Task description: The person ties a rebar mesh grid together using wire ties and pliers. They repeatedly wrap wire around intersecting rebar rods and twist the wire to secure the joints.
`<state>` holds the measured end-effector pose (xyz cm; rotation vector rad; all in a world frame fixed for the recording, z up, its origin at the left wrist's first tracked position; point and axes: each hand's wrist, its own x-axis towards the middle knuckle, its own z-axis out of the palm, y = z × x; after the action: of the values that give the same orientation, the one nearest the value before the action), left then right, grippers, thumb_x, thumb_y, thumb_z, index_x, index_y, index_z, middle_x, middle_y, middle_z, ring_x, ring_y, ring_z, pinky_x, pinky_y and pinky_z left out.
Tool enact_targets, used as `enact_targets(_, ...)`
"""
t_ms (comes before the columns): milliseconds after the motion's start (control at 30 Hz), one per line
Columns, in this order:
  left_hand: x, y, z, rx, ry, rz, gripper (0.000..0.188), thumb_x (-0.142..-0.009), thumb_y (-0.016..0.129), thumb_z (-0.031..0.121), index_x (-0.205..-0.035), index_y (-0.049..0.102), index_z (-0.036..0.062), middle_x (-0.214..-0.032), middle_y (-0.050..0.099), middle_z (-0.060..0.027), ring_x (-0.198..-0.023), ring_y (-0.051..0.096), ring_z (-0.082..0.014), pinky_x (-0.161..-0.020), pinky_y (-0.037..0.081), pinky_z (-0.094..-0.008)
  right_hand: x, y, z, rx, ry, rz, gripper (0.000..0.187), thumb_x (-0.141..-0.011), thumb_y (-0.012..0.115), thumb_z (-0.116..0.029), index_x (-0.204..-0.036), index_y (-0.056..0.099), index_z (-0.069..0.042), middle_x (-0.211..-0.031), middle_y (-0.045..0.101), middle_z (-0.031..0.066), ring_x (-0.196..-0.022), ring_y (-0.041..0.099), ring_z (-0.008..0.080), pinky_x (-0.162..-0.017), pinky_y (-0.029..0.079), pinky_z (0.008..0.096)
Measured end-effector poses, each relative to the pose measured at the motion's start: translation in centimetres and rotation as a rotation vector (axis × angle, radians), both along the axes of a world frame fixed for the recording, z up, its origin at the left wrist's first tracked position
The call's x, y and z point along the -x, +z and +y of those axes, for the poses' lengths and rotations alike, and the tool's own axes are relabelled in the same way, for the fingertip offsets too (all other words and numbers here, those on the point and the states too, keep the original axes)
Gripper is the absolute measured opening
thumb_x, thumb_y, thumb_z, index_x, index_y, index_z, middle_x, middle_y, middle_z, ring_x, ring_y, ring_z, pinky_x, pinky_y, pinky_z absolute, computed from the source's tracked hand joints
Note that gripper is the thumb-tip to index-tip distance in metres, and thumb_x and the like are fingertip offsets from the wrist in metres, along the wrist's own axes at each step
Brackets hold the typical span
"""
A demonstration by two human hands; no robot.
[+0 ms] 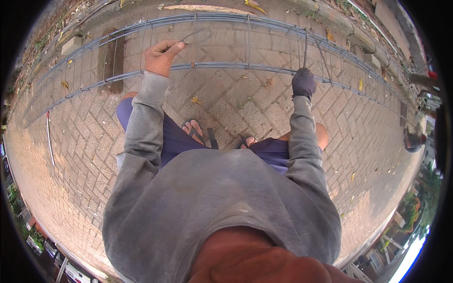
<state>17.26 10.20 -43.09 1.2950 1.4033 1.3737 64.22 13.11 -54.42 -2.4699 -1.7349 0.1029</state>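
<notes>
A long rebar cage (222, 65), with thin bars joined by stirrups, lies across the paving in front of me. My bare left hand (162, 57) is above its near bars at the left, thumb and fingers pinched on a thin piece of wire (198, 34) that points right. At the right, my dark-gloved right hand (303, 84) is closed at the near bars. From its fist a slim dark rod (306, 49) rises toward the far bars; whether it is a tool or a loose bar I cannot tell.
A wooden block (111, 61) supports the cage at the left. Beyond it run a kerb (330, 19) and a wooden strip (207, 8). A thin metal rod (49, 137) lies on the brick paving (75, 155) at the left. My sandalled feet (194, 129) are close to the cage.
</notes>
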Motion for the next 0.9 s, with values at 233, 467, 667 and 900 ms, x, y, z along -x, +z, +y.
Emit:
enact_targets(233, -9.2, 4.0, 3.9, -0.307, -0.463, 0.639, 0.016, -0.089, 0.074, 0.031, -0.091, 0.079, 0.0161, -0.086, 0.075, -0.0082, -0.078, 0.070, -0.0321, -0.068, 0.052, -0.0442, 1.2, 9.2, -0.3, 0.045, -0.022, -0.019, 0.059, -0.099, 0.049, -0.050, -0.133, 0.067, -0.004, -0.119, 0.073, 0.0203, -0.112, 0.068, 0.0375, -0.100, 0.048, 0.0468)
enact_targets(467, -15.7, -1.0, -0.5, -0.087, -0.813, 0.511, 0.013, -0.087, 0.074, 0.018, -0.099, 0.079, 0.0123, -0.090, 0.076, -0.0105, -0.082, 0.071, -0.0356, -0.073, 0.054, -0.0432, 9.0, 14.5, -8.2, 0.313, 0.773, 1.000, 0.070, -0.093, 0.073, -0.028, -0.154, 0.044, -0.008, -0.121, 0.070, 0.0162, -0.112, 0.069, 0.0290, -0.096, 0.054, 0.0400)
enact_targets(667, -16.0, -2.2, 0.1, -0.158, -0.943, 0.652, 0.020, -0.091, 0.070, 0.022, -0.107, 0.079, 0.0155, -0.095, 0.076, -0.0118, -0.086, 0.071, -0.0363, -0.075, 0.054, -0.0449, 7.3, 10.9, -9.9, 0.330, 0.554, 0.704, 0.045, -0.094, 0.069, -0.025, -0.136, 0.062, -0.008, -0.114, 0.070, 0.0185, -0.099, 0.070, 0.0357, -0.084, 0.054, 0.0448)
enact_targets(900, -17.3, -4.4, 0.4, -0.341, -1.012, 0.997, 0.010, -0.086, 0.068, 0.023, -0.086, 0.076, 0.0163, -0.081, 0.072, -0.0117, -0.080, 0.070, -0.0361, -0.068, 0.053, -0.0505, 2.8, 9.3, -11.3, 0.198, 0.894, 0.101, 0.039, -0.095, 0.066, -0.025, -0.132, 0.065, -0.011, -0.110, 0.068, 0.0123, -0.095, 0.070, 0.0363, -0.081, 0.052, 0.0436)
